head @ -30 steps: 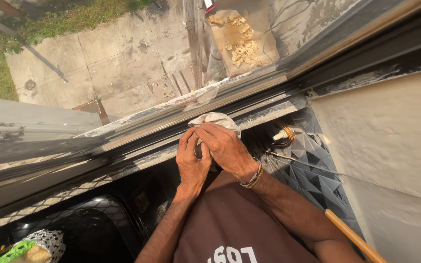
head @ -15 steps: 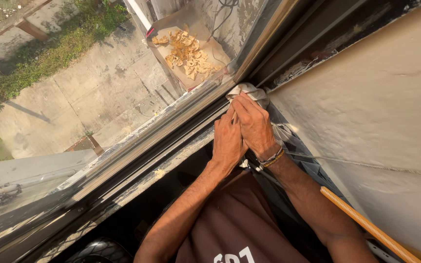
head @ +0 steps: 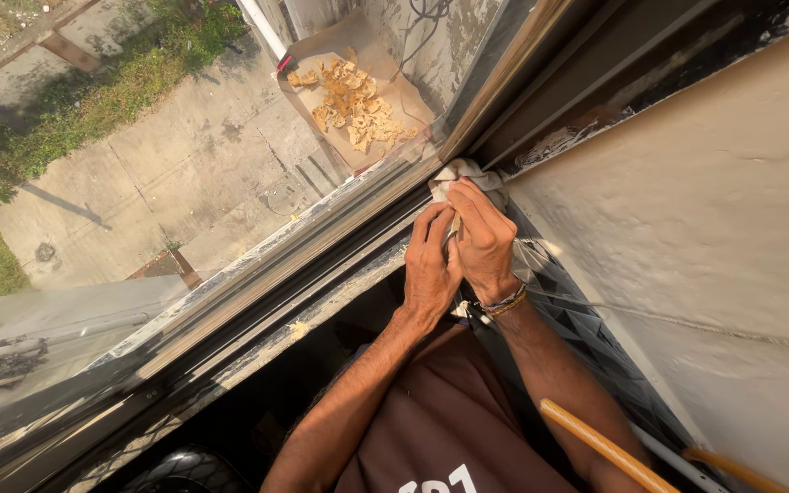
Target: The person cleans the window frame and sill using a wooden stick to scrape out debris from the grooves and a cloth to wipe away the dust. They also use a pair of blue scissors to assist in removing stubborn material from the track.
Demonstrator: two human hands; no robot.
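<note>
I read the step in hand as wiping the inner corner of the window track [head: 321,265], where the sill rail meets the plastered side wall [head: 687,228]; both hands work together at that corner; the left hand [head: 429,269] is curled, fingers bent over a small pale object pinched between the two hands, which is too small to identify; the right hand [head: 484,239] is clenched on the white cloth [head: 464,173], pressing it into the corner; the cloth bunches out above the knuckles and touches both the rail and the wall edge; a bracelet [head: 504,302] sits on the right wrist; an orange-brown stick [head: 595,445] crosses the lower right, beside the right forearm; whether it touches the arm I cannot tell; beyond the glass [head: 184,155], a sheet of cardboard [head: 340,55] carries pale scraps, well apart from the hands; my judgement: the corner is the last reach of the track on this side, so the next move calls for firm pressure with the cloth kept folded under the fingertips, and a steady line along the rail.
</note>
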